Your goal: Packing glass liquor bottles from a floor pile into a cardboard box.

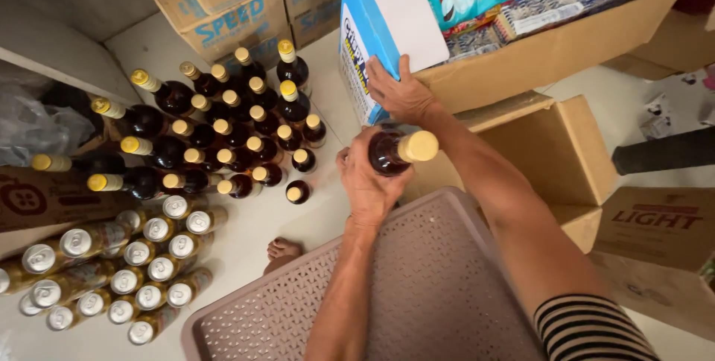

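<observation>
My left hand [366, 182] is wrapped around a dark bottle with a gold cap [398, 150], holding it above a perforated grey-brown plastic tray [417, 286]. My right hand [398, 93] rests on the lower edge of a blue and white carton [380, 18] that leans against a cardboard box. On the floor to the left stand several dark bottles with gold caps [223, 134]. Nearer me is a cluster of several amber bottles with silver caps [126, 271].
A large cardboard box [566, 48] at the top right holds snack packets. Stacked cartons [231, 11] stand at the back. More cardboard boxes [648, 227] sit at the right. A bare foot [283, 253] shows beside the tray. A grey plastic bag [37, 122] lies at left.
</observation>
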